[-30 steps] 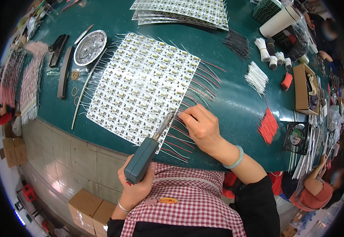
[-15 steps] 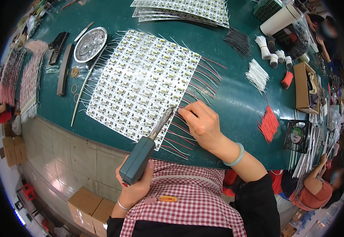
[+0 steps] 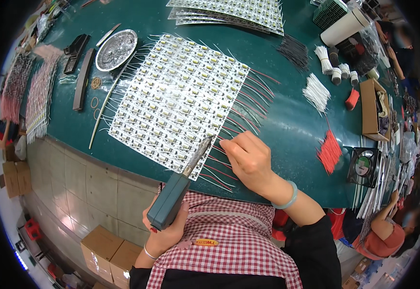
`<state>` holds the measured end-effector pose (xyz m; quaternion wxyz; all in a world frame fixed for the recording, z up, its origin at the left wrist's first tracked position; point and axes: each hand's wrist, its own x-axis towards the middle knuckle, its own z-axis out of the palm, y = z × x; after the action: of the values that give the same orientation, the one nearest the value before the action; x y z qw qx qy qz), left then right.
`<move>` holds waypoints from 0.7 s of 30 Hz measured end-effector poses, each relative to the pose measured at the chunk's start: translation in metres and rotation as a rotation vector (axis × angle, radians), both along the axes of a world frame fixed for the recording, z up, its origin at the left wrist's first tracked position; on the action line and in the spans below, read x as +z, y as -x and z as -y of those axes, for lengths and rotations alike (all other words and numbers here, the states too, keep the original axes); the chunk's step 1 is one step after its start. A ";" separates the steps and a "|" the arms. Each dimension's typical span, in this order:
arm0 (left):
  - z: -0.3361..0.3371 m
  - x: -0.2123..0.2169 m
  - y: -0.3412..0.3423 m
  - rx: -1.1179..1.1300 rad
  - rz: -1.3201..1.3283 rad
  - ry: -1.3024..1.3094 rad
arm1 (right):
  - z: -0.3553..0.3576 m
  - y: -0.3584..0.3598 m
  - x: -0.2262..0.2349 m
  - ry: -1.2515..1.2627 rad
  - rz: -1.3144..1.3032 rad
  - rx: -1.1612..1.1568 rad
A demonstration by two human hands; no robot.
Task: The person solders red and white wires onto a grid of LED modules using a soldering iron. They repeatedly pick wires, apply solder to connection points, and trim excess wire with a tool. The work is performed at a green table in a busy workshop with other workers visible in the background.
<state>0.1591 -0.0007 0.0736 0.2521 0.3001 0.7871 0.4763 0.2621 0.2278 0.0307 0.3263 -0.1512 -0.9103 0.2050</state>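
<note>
A white circuit board panel (image 3: 178, 96) with rows of small yellow and black parts lies tilted on the green table, red and white wires (image 3: 253, 103) fringing its right edge. My left hand (image 3: 164, 231) is wrapped round the green handle of a soldering iron (image 3: 171, 197), whose dark tip reaches the panel's right edge. Beside that tip, my right hand (image 3: 249, 159) is closed in a pinch at the same edge. The end of a wire seems to be between the fingertips, though the fingers mostly cover it.
Left of the panel are a foil-lined dish (image 3: 116, 50), a grey bar (image 3: 83, 79) and rubber bands (image 3: 96, 83). More panels (image 3: 229, 12) are stacked at the far edge. Black (image 3: 294, 52), white (image 3: 317, 91) and red wires (image 3: 330, 151) lie to the right, near a small fan (image 3: 363, 165).
The soldering iron's tip and my right hand have shifted a little nearer to me along the panel's right edge. The whole view has moved slightly.
</note>
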 end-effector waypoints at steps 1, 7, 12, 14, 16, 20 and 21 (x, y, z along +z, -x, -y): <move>0.000 0.000 0.000 -0.011 -0.011 -0.013 | 0.000 0.000 -0.002 -0.001 0.006 0.001; -0.006 0.003 0.002 -0.030 -0.059 -0.024 | -0.001 0.002 -0.004 -0.018 0.028 0.008; -0.008 0.001 0.003 -0.058 -0.045 -0.009 | -0.001 0.003 0.000 -0.003 0.043 0.005; -0.008 0.001 0.002 -0.055 -0.044 -0.024 | -0.001 0.003 -0.001 -0.012 0.048 0.003; -0.008 -0.001 0.002 -0.035 -0.021 -0.041 | -0.001 0.003 -0.002 -0.023 0.055 0.003; -0.011 0.000 0.001 -0.010 0.009 -0.050 | -0.002 0.003 -0.003 -0.038 0.060 0.008; -0.011 0.000 0.001 -0.021 0.002 -0.047 | -0.002 0.003 -0.004 -0.038 0.059 0.009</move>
<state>0.1576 0.0099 0.0732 0.2509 0.3136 0.7721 0.4925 0.2594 0.2295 0.0269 0.3014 -0.1470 -0.9238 0.1846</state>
